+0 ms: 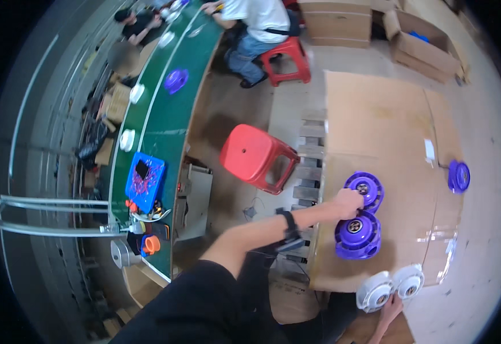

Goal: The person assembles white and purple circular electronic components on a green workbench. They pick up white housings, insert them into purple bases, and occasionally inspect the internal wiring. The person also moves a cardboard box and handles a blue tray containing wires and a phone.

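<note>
My left hand [349,204], wearing a dark wristband, reaches across to the cardboard-covered surface. Its fingers are closed at the edge of a purple round plastic housing [365,188] with a dark patterned centre. Just nearer to me, touching or almost touching that hand, is a second purple housing [353,228]. At the lower right my right hand [391,308] grips a pair of white round housings, one on the left [372,293] and one on the right [408,281]. Its fingertips are partly hidden beneath them.
Another purple housing [460,176] lies at the cardboard's [388,126] right edge. A red stool [250,155] stands between it and the green workbench [167,123], which carries a blue tray [145,183] of small parts. A co-worker [262,23] sits farther off, near open cartons [425,49].
</note>
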Tool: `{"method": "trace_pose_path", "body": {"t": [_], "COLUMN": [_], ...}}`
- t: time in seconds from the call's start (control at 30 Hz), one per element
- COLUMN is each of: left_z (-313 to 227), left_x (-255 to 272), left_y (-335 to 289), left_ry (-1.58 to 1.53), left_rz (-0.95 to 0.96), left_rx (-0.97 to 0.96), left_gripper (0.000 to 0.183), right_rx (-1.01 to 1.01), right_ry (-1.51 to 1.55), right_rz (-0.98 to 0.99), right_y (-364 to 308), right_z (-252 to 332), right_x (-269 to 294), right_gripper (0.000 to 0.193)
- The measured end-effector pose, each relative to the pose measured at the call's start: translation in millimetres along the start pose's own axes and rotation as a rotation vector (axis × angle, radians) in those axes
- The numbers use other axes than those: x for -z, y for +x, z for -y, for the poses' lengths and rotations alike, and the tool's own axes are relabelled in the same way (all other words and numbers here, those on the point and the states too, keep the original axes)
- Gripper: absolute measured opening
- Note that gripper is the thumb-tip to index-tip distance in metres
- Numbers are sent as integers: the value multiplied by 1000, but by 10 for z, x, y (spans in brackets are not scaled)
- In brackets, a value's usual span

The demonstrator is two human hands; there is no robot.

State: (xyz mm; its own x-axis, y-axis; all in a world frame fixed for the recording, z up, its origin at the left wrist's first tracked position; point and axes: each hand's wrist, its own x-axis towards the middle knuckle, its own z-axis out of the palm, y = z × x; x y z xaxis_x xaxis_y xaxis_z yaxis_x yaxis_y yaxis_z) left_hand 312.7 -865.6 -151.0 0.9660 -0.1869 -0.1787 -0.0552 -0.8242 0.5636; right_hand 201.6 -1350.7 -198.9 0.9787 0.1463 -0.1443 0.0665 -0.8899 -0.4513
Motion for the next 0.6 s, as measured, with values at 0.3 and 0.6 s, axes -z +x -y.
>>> {"method": "trace_pose_path", "body": {"t": [0.3,0.6], "left_z": [2946,5901], "left_x": [3595,4244], "left_y": [-3327,-5602], "left_ry": [564,496], "left_rz": [-265,-155], "left_rx": [633,882], "left_gripper": [12,18], "right_rx": [700,1267], "right_ry": [252,-38], "right_rz": [260,453], "right_y": [566,493], "right_z": [4852,9625], "right_x": [-741,-2996], "right_gripper": [15,14]}}
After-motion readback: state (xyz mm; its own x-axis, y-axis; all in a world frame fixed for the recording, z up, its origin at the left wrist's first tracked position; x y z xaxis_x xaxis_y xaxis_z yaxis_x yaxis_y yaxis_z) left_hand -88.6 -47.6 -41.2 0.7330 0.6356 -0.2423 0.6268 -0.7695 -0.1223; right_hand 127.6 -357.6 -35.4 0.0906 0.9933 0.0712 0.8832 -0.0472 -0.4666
